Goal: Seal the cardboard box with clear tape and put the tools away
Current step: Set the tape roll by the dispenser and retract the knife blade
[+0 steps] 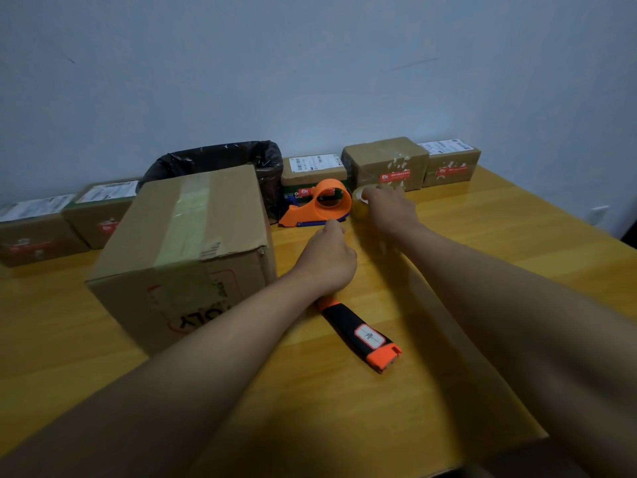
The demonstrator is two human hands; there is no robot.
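Fingers of the right hand (387, 210) curl over the clear tape roll (360, 201), apparently steadying it, while the left hand (329, 260) pinches shut just in front of that roll, probably drawing out the loose end, though no strip is visible. Left of the roll sits the empty orange dispenser (319, 205); farther left stands the cardboard box (186, 250), closed, a tape strip along its top. Nearer the person than the roll, the utility knife (362, 334) lies within reach.

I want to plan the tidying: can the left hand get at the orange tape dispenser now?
Probably yes. The left hand is closed just in front of the orange tape dispenser, with only bare table between them. The cardboard box stands beside, not across the way.
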